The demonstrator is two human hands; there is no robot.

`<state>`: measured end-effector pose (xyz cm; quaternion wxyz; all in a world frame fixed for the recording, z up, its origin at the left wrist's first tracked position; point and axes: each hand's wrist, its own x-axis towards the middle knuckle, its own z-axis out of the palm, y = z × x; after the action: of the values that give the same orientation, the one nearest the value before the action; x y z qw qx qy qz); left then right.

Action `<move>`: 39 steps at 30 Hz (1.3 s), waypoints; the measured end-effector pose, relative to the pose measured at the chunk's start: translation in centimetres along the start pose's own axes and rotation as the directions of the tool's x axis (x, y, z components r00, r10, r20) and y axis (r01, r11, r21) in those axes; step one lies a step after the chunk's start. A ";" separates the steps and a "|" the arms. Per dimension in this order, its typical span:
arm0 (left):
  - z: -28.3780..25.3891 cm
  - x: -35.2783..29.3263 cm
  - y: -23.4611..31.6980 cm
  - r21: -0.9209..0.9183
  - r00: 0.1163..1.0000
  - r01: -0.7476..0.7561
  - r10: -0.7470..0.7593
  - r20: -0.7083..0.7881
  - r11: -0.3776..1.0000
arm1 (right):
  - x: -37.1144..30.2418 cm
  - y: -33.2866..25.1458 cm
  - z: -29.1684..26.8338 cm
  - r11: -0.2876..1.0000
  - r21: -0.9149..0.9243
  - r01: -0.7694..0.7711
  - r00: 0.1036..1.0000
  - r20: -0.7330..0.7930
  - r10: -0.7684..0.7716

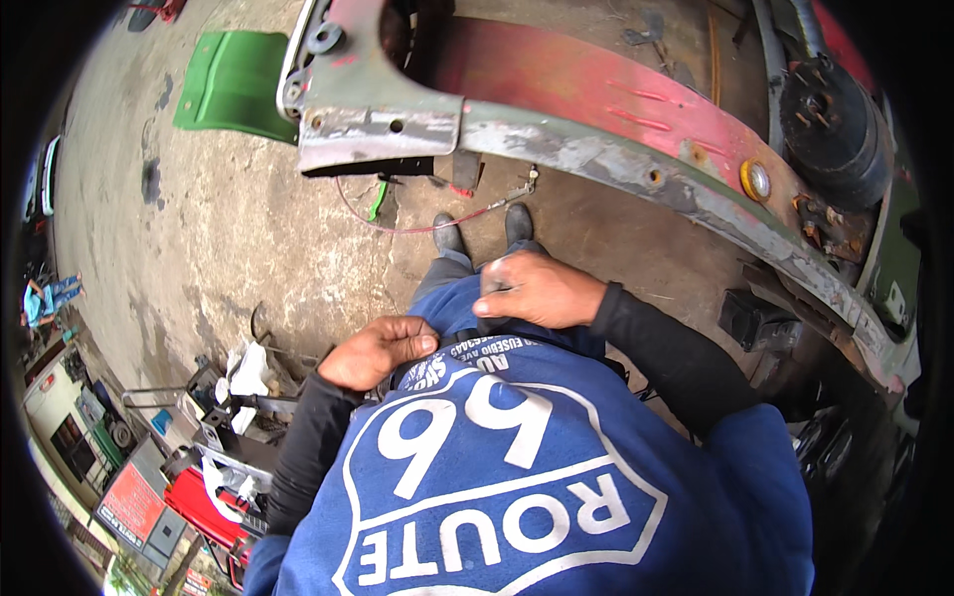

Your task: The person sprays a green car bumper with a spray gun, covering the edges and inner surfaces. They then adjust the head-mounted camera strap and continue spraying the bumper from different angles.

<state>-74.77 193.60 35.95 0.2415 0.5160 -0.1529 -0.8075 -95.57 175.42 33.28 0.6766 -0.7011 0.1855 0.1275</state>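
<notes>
Both hands are at my waist, in front of the blue shirt with white lettering. My left hand is closed, its thumb and fingers pressed together by a dark strap at the waist; what they pinch is hidden. Higher and farther right, my right hand is curled closed over the shirt's lower front. Whether anything sits between its fingers I cannot make out. Black sleeves cover both forearms. Beyond the hands, my dark shoes stand on the concrete floor.
A worn vehicle body with grey and red patches arches across the far side. A green curved panel is at its left. A thin reddish hose and a green tool lie by my feet. Red equipment stands lower left.
</notes>
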 end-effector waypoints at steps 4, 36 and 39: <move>0.5 0.1 -1.1 -0.196 0.991 0.019 -0.045 -0.127 0.980 | 2.6 -0.7 0.7 0.999 0.041 0.032 0.999 0.025 -0.033; 7.2 11.1 9.7 0.899 0.964 -0.235 -0.030 0.264 0.369 | -13.5 4.2 -4.1 0.844 -0.449 -0.294 0.915 -0.387 0.113; 6.9 11.1 10.0 0.654 0.963 -0.166 -0.021 0.268 0.738 | -13.9 5.1 -2.2 0.788 -0.533 -0.308 0.898 -0.436 0.056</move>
<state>-82.58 179.12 35.44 0.0492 0.4522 -0.4833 -0.7480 -110.43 174.41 34.81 0.3570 -0.8651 0.3379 0.0997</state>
